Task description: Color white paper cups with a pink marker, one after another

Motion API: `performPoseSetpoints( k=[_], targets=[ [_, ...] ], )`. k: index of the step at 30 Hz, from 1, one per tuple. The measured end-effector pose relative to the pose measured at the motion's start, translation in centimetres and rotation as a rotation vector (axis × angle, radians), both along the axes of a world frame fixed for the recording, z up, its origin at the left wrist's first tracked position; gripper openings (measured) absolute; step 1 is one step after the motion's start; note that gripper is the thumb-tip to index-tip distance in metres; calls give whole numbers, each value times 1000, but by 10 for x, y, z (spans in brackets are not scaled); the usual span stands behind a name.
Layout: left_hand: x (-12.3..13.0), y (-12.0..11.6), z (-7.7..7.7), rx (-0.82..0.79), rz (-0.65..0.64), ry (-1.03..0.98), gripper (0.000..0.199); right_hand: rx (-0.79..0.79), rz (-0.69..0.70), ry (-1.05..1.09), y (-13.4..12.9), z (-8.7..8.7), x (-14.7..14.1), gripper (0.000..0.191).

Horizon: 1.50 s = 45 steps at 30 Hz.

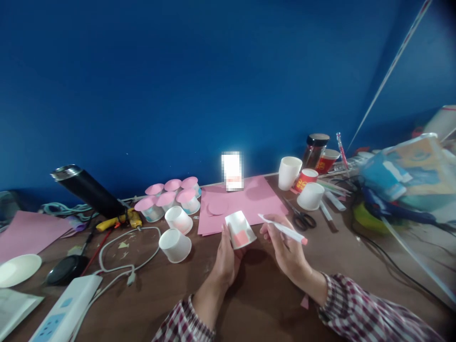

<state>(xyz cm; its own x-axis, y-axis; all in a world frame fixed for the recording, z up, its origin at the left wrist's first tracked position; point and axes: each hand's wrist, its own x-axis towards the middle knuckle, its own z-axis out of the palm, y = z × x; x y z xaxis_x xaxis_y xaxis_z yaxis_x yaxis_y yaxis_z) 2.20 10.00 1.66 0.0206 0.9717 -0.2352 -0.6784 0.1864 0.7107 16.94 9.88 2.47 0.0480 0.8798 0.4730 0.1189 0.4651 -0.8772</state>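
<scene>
My left hand [227, 259] is wrapped round a white paper cup [238, 223], which is tilted and has a pink patch on its side. In my right hand [287, 251] is a white marker pen [287, 230] with a pink end, its tip pointing left toward the cup but apart from it. Just behind the cup lie sheets of pink paper [261, 190] with a pink paper disc [218, 207] on top. Left of the sheets stand several cups with pink tops [166, 199] and two upside-down white cups [175, 245].
Black scissors [302, 219], a white cup [311, 196], a red cup [306, 179] and a dark jar [315, 149] stand to the right. On the left are a black flask [89, 192], a power strip [67, 308] and a white cable [101, 259]. A bright blurred screen [232, 171] leans against the wall.
</scene>
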Motion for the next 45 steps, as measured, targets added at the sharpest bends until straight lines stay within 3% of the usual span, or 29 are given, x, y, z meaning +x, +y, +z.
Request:
performPoseSetpoints(
  k=[5, 14, 20, 25, 33, 39, 45],
  targets=[
    [1, 2, 1, 71, -22, -33, 34, 22, -4, -16, 2, -1, -1, 16],
    [1, 2, -4, 34, 11, 21, 55, 58, -44, -32, 2, -2, 1, 19],
    [1, 3, -4, 112, -15, 0, 41, 75, -52, -33, 3, -2, 0, 22],
    [1, 2, -9, 140, -28, 91, 37, 32, -79, 5, 1, 0, -1, 25],
    [2, 1, -9, 200, -94, 228, 48, 0, -53, 19, 1, 7, 0, 25],
    [0, 0, -14, 223, -10, 424, 48, -5, 16, -3, 0, 7, 0, 21],
    [0, -3, -4, 231, 3, 557, 50, 13, 15, -109, 0, 5, 3, 20]
  ],
)
